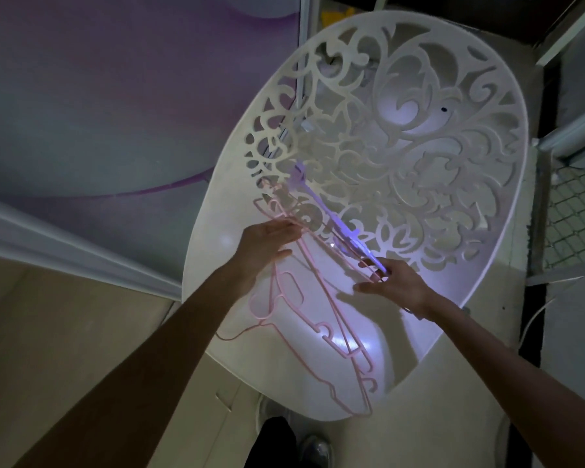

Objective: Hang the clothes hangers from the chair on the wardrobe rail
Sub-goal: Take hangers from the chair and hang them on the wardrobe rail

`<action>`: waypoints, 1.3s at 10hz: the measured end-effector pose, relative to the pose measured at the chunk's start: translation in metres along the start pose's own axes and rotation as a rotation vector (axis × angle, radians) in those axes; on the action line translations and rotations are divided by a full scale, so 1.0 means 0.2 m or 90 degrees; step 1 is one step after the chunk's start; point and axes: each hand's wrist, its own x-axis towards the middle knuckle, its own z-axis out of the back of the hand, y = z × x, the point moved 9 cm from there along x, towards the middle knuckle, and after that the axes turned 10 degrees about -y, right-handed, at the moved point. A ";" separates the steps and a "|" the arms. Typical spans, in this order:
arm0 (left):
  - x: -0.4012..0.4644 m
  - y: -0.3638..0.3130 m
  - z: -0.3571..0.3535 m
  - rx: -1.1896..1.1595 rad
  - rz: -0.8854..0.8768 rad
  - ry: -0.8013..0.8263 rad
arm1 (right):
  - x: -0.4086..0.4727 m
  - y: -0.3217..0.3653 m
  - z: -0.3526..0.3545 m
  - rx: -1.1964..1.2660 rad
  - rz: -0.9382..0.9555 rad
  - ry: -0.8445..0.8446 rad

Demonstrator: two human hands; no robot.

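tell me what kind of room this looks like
Probably a bedroom or dressing corner at home, dimly lit. A white chair with a cut-out scroll back holds pink hangers, and a tall purple-patterned panel on the left looks like a sliding wardrobe door. Both hands reach for the hangers.

head view, steeply downward, near chair (487, 231)

Pink hangers (321, 319) flat on chair (419, 157)

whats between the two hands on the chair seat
In the head view, pink hangers cross the gap between the left hand and right hand, lying on the white chair seat. A purple hanger runs just above, toward the right fingertips.
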 end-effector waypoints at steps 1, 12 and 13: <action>0.02 0.07 0.03 -0.086 0.093 0.117 | 0.00 0.03 0.00 -0.005 0.010 0.054; 0.75 -0.18 -0.04 0.427 0.043 -0.031 | 0.39 -0.02 -0.09 -0.243 -0.014 -0.190; 0.69 -0.07 -0.10 0.491 0.026 0.036 | 0.42 -0.07 -0.14 -0.195 -0.048 -0.170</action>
